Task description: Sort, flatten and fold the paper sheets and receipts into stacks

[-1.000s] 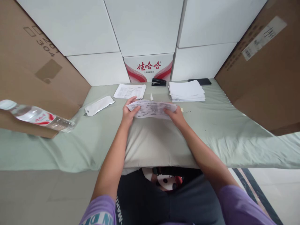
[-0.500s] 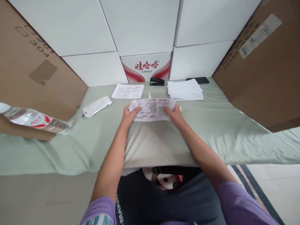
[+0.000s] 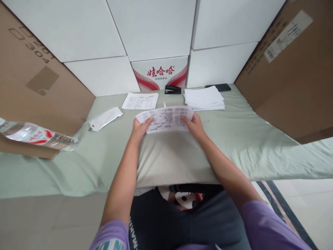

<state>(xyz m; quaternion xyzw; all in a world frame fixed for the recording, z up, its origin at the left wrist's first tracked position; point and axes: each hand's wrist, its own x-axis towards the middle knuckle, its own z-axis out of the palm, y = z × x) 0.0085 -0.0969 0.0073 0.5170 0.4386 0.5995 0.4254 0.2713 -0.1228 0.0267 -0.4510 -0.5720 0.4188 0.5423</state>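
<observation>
Printed paper (image 3: 168, 119) is held up in front of me, slightly bowed, between both hands; whether it is one sheet or several I cannot tell. My left hand (image 3: 141, 127) grips its left end, the thumb lying on the printed face. At the right end, my right hand (image 3: 194, 125) pinches it the same way, with the fingers hidden behind. Just beyond, a stack of printed sheets (image 3: 140, 101) lies to the left and a thicker pile of paper (image 3: 204, 98) to the right. A black stapler (image 3: 173, 89) rests between and behind these two.
A green cloth (image 3: 109, 152) covers the table. White cartons (image 3: 156, 31) form a wall at the back, with brown cardboard boxes (image 3: 299, 83) on either side. On the left lie a water bottle (image 3: 39, 135) and a white plastic packet (image 3: 106, 118). A black phone (image 3: 218, 87) sits behind the right pile.
The held paper has shifted and tilted a little, its left end spreading further left as my left hand moves outward. The view has turned slightly; the other things stay put.
</observation>
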